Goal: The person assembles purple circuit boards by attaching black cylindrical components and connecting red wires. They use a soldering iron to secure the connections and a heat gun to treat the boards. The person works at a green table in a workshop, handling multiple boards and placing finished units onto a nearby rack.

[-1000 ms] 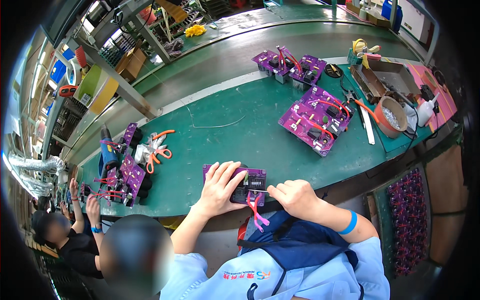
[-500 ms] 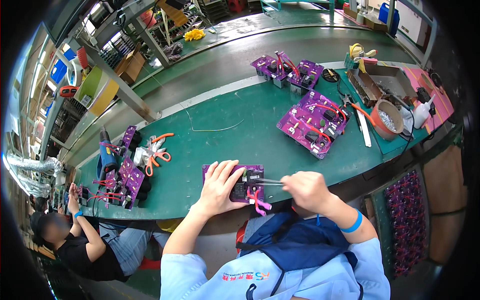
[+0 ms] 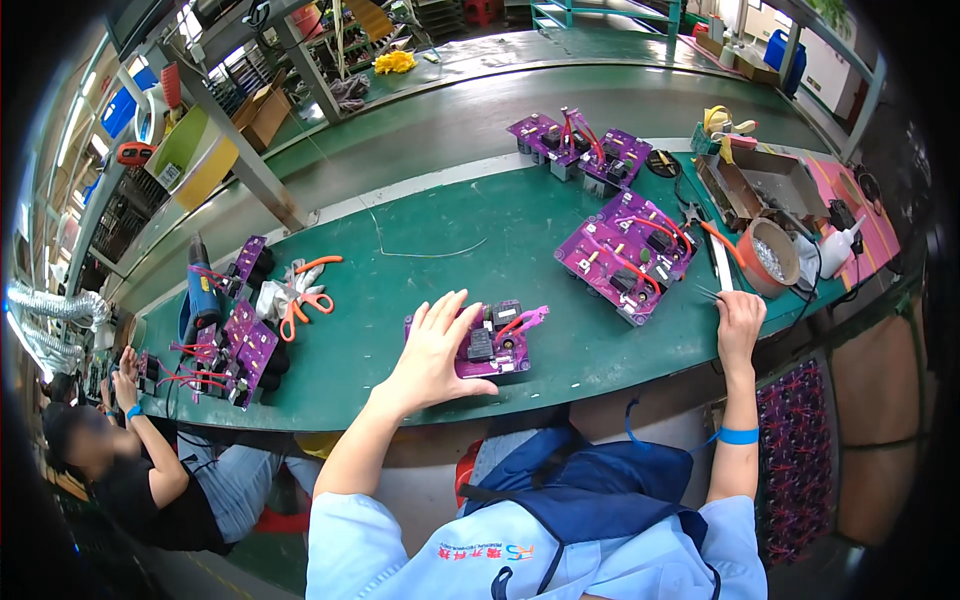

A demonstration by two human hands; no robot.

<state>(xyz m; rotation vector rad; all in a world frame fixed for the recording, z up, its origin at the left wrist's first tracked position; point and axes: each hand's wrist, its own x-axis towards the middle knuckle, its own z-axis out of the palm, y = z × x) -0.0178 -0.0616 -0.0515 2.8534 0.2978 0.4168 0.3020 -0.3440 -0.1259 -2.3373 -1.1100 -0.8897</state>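
On the green bench in front of me lies a purple circuit board point(image 3: 515, 362) with black components and red wires ending in a pink-purple sleeve. My left hand point(image 3: 432, 347) is over its left part, fingers stretched out and thumb spread wide along the near side; the palm hides that end of the board. Whether the fingers touch it is hard to tell. Off to the right, near the bench's front edge, my right hand point(image 3: 741, 318) is closed around metal tweezers point(image 3: 708, 294), their tips pointing left. A white strip point(image 3: 720, 266) lies just beyond that hand.
Larger purple boards point(image 3: 628, 255) sit to the right, with more point(image 3: 578, 150) behind. At left are boards point(image 3: 245, 350), orange-handled scissors point(image 3: 305, 312) and a blue heat gun point(image 3: 203, 285). An orange bowl point(image 3: 768, 255) and metal tray point(image 3: 745, 180) stand right. A co-worker point(image 3: 150, 460) sits at left.
My right hand has drawn the tweezers away from the board, far to the right. My left thumb has opened outward from the board. The board has turned slightly and its wires now point up-right.
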